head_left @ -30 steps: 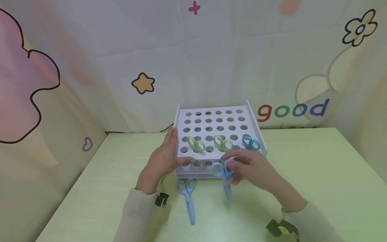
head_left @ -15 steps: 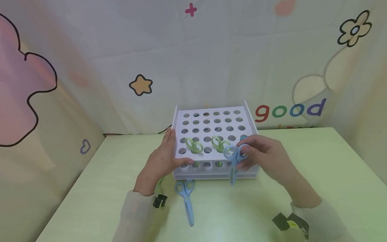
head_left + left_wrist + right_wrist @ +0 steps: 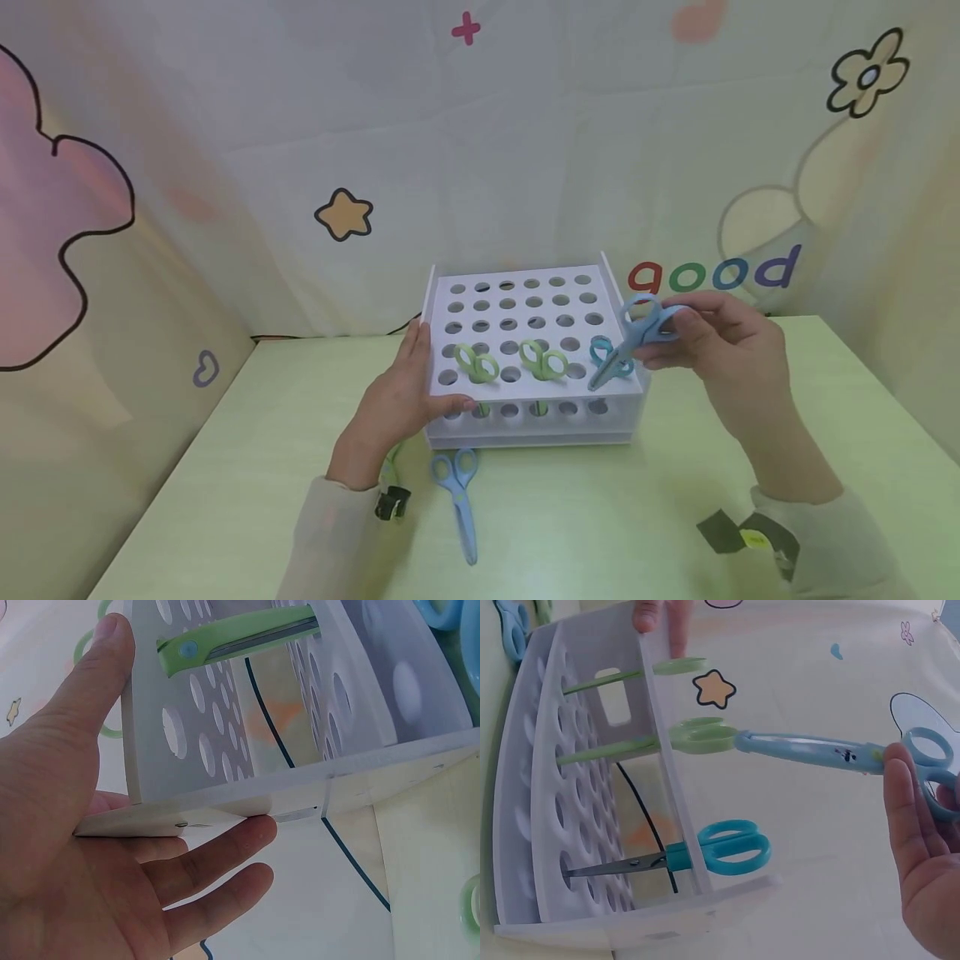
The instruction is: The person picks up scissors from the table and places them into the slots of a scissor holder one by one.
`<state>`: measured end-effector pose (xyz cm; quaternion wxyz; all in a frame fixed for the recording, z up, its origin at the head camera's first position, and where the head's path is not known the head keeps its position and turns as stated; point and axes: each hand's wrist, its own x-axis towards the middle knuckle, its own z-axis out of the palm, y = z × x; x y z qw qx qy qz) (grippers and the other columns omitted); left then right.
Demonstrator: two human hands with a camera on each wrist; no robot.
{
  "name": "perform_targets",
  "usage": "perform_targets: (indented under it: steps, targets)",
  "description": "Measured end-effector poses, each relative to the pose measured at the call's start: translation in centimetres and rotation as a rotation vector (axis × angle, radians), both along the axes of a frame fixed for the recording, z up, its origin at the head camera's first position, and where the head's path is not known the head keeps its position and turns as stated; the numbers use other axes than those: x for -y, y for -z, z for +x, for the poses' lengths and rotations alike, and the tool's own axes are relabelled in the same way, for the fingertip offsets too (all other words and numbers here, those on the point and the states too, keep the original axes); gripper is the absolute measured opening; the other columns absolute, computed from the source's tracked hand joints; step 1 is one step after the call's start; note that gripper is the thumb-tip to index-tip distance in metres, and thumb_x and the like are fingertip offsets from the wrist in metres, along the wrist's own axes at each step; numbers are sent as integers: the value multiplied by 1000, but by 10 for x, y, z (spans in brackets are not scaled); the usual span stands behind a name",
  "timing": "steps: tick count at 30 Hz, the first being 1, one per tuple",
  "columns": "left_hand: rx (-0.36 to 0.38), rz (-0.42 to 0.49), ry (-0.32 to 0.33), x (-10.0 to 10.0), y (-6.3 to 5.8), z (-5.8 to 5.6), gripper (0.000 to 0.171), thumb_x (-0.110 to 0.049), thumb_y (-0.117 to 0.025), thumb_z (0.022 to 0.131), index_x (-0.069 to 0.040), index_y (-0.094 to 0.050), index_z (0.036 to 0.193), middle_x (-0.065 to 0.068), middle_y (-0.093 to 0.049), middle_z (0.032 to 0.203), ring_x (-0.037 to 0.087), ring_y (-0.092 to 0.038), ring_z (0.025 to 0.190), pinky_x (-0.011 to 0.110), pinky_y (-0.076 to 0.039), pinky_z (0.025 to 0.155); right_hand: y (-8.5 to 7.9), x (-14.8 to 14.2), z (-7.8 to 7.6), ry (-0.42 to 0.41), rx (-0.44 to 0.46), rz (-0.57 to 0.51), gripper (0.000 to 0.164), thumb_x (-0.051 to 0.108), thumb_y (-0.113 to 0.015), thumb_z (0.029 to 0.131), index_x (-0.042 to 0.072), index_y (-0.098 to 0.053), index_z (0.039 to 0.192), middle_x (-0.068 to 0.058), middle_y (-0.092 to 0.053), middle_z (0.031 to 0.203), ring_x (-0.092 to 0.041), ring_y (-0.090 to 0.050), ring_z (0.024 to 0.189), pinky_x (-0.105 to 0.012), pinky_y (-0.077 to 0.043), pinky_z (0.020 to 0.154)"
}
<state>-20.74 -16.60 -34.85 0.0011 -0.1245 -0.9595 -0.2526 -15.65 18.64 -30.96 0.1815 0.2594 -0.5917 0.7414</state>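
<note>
A white rack (image 3: 517, 392) with rows of round holes stands on the table. My left hand (image 3: 390, 396) holds its left side, thumb at the front top edge and fingers along the outer wall. Light-blue scissors (image 3: 637, 333) are pinched by one handle loop in my right hand (image 3: 735, 358), blades slanting down-left over the rack's front right corner. Behind them, teal scissors (image 3: 676, 856) stand in a hole. Two pairs of green scissors, one at the left (image 3: 476, 365) and one at the middle (image 3: 542, 364), also hang points-down through the front holes.
Another pair of light-blue scissors (image 3: 463, 504) lies on the table in front of the rack. A green item (image 3: 392, 467) shows partly behind my left wrist. A printed cloth (image 3: 525, 167) hangs behind the table, with a dark cord along the rear edge.
My right hand has lifted the light-blue scissors from in front of the rack up and to the right, and their blades have swung to a slant. The left hand stays on the rack.
</note>
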Motion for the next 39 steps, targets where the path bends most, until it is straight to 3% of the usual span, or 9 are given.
perform_targets:
  steps: [5, 10, 21, 30, 35, 39]
  targets:
    - [-2, -7, -3, 2, -1, 0, 130, -57, -83, 77, -7, 1, 162, 7, 7, 169, 31, -55, 115, 41, -48, 84, -2, 1, -4, -17, -42, -185, 21, -8, -51, 101, -18, -59, 118, -20, -71, 101, -30, -74, 80, -40, -55, 75]
    - [-1, -1, -5, 2, -1, 0, 130, -57, -83, 76, -8, 1, 163, 6, 7, 169, 31, -55, 113, 40, -48, 83, 1, 0, -9, -21, -47, -252, 22, -7, -51, 101, -20, -56, 119, -23, -70, 107, -34, -74, 88, -42, -54, 78]
    - [-13, -6, 0, 3, 0, -1, 130, -58, -83, 76, -7, 0, 163, 8, 6, 169, 30, -57, 110, 39, -48, 79, 18, -4, -23, 107, 95, -147, 25, 4, -57, 102, -11, -60, 122, -17, -68, 107, -26, -74, 92, -37, -53, 79]
    - [-9, -12, -11, 2, 2, -1, 129, -57, -83, 76, -7, -2, 163, 7, 5, 169, 29, -57, 105, 37, -47, 76, 28, -6, -33, 105, 97, -45, 26, 2, -55, 103, -10, -61, 125, -14, -70, 108, -23, -74, 93, -35, -53, 80]
    - [-5, -7, -9, 0, 2, -1, 129, -56, -84, 76, -7, -2, 163, 7, 4, 169, 29, -57, 105, 37, -47, 77, 31, -8, -36, 167, 112, 53, 29, 3, -59, 101, -10, -63, 127, -7, -74, 105, -17, -74, 88, -30, -55, 77]
    - [-14, -17, -6, 0, 2, -1, 129, -56, -84, 76, -6, -2, 162, 8, 3, 169, 29, -57, 106, 38, -48, 79, 31, -10, -43, 263, 150, 191, 29, 9, -63, 100, -4, -67, 126, 1, -75, 99, -13, -71, 70, -20, -54, 61]
